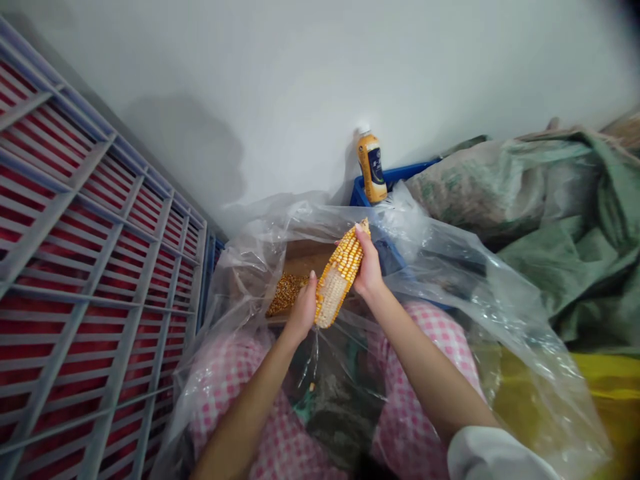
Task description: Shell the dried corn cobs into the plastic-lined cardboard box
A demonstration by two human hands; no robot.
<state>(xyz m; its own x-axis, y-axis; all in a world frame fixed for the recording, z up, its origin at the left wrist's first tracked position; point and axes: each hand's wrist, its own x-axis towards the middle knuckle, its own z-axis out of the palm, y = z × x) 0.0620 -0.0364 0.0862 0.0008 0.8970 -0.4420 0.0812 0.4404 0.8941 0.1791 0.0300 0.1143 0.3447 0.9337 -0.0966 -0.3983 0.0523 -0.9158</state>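
An ear of corn (343, 270) is held slantwise between my two hands, its tip up and to the right. Yellow kernels cover most of it, while a pale patch of bare cob shows at the lower end. My right hand (369, 267) grips the upper end, thumb along the top. Around the lower left side closes my left hand (304, 308), its thumb upright against the ear and the other fingers hidden. Below lies a heap of loose kernels (287, 292) in a brown box (305, 253), with clear plastic sheeting (245, 267) spread about it and over my knees.
A slatted plastic crate (95, 267) with red contents stands close on the left. Against the white wall, an orange bottle (371, 167) stands by a blue bin (415, 170). Green-grey sacks (500, 187) fill the right, above a yellow bag (600, 387).
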